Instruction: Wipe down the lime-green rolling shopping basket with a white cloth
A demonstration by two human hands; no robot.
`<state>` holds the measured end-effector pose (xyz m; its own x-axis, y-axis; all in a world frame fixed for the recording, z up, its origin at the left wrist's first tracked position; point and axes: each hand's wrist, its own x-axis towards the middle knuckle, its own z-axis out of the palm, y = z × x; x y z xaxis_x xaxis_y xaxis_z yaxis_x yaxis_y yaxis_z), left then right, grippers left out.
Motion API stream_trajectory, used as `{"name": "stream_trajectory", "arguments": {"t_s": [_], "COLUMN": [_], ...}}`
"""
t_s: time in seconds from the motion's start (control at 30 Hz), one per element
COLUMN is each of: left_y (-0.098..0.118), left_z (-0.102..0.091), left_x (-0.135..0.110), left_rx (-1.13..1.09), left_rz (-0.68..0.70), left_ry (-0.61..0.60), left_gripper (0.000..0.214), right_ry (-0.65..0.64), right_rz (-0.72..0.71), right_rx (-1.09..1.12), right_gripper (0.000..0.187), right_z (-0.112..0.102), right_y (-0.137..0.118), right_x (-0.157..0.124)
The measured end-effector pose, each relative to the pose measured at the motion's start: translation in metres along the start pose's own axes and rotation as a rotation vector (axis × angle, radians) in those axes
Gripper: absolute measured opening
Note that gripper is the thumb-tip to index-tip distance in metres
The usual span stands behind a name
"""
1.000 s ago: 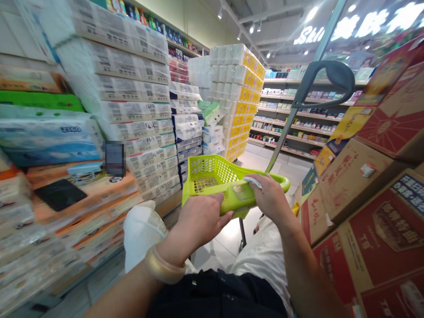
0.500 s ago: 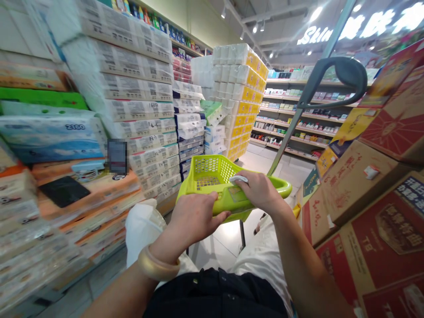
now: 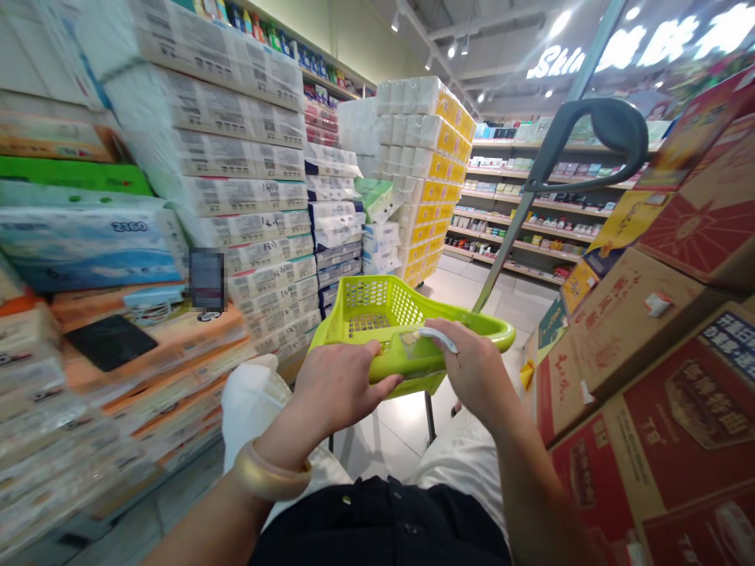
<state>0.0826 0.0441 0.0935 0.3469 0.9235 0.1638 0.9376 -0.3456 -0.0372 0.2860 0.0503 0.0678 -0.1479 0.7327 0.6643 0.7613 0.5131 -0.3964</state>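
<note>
A lime-green plastic shopping cart with a perforated basket stands right in front of my body. My left hand is closed round the left part of its green handle, with the thumb along the near side and a gold bangle on the wrist. My right hand grips the handle farther right. Under its fingers shows a thin white strip, which I cannot identify. Between the hands a clear label holder sits on the handle. The visible part of the basket floor holds nothing.
Stacked tissue packs rise on the left, a dark flat device lying on an orange pack. Cartons are piled on the right. A grey loop handle on a slanting metal pole stands ahead, before stocked shelves.
Both hands stay on the handle; the left has shifted slightly left. The white strip under my right hand has tilted, its right end now lower. The surroundings have barely shifted.
</note>
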Motion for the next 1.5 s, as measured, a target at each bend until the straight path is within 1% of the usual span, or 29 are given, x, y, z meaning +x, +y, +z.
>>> {"name": "stream_trajectory", "arguments": {"t_s": [0.1,0.17,0.23,0.3,0.37,0.43,0.57,0.6,0.67,0.73,0.83,0.9,0.93,1.0,1.1,1.17,1.23,1.33,1.4,1.43,1.5], "left_y": [-0.001,-0.002,-0.003,-0.004,-0.005,-0.005,-0.007,-0.007,-0.008,-0.008,-0.007,-0.007,-0.007,-0.007,-0.007,-0.007,-0.008,-0.008,-0.008,-0.008,-0.008], "left_z": [0.0,0.0,-0.001,-0.001,0.0,0.001,0.002,0.002,0.002,0.002,0.002,0.002,0.002,0.002,0.002,0.001,0.001,0.001,0.002,0.003,0.004], "left_x": [0.001,0.001,0.002,0.002,0.002,0.003,0.002,0.002,0.002,0.002,0.003,0.004,0.004,0.003,0.002,0.002,0.002,0.002,0.002,0.002,0.002], "left_rx": [0.001,0.004,0.008,0.007,0.009,0.018,0.037,0.04,0.047,0.056,0.067,0.073,0.076,0.079,0.082,0.081,0.078,0.078,0.079,0.079,0.075], "left_rz": [0.019,0.023,0.013,0.002,0.001,0.007,0.033,0.041,0.05,0.048,0.037,0.033,0.035,0.042,0.04,0.04,0.047,0.053,0.055,0.054,0.056], "left_ry": [-0.003,-0.01,-0.018,-0.017,-0.007,0.0,0.011,0.015,0.022,0.022,0.014,0.015,0.017,0.018,0.023,0.022,0.016,0.013,0.018,0.022,0.031], "left_gripper": [0.049,0.05,0.049,0.048,0.047,0.047,0.049,0.048,0.047,0.046,0.047,0.048,0.048,0.047,0.045,0.045,0.046,0.046,0.046,0.047,0.046], "right_ry": [-0.027,0.011,0.102,0.209,0.285,0.3,0.186,0.165,0.164,0.206,0.345,0.413,0.419,0.375,0.26,0.216,0.23,0.331,0.375,0.367,0.303], "right_rz": [-0.208,-0.253,-0.213,-0.138,-0.083,-0.089,-0.229,-0.261,-0.297,-0.291,-0.218,-0.176,-0.174,-0.211,-0.291,-0.307,-0.272,-0.146,-0.096,-0.102,-0.166], "right_rx": [0.12,0.106,0.049,-0.014,-0.051,-0.042,0.058,0.078,0.092,0.074,0.015,-0.016,-0.02,-0.005,0.04,0.05,0.032,-0.029,-0.051,-0.046,-0.012], "right_gripper": [0.034,0.034,0.033,0.031,0.03,0.031,0.037,0.038,0.038,0.037,0.034,0.032,0.032,0.033,0.035,0.035,0.035,0.031,0.03,0.03,0.031], "right_z": [0.013,0.017,0.015,0.012,0.011,0.015,0.03,0.032,0.034,0.032,0.027,0.027,0.028,0.033,0.038,0.037,0.032,0.024,0.023,0.024,0.03], "right_y": [-0.013,-0.01,0.003,0.018,0.026,0.021,-0.008,-0.012,-0.014,-0.007,0.007,0.009,0.007,-0.001,-0.014,-0.014,-0.007,0.007,0.008,0.004,-0.008], "right_x": [-0.012,-0.018,-0.022,-0.024,-0.026,-0.028,-0.034,-0.036,-0.041,-0.045,-0.049,-0.05,-0.05,-0.051,-0.052,-0.052,-0.051,-0.047,-0.045,-0.044,-0.044]}}
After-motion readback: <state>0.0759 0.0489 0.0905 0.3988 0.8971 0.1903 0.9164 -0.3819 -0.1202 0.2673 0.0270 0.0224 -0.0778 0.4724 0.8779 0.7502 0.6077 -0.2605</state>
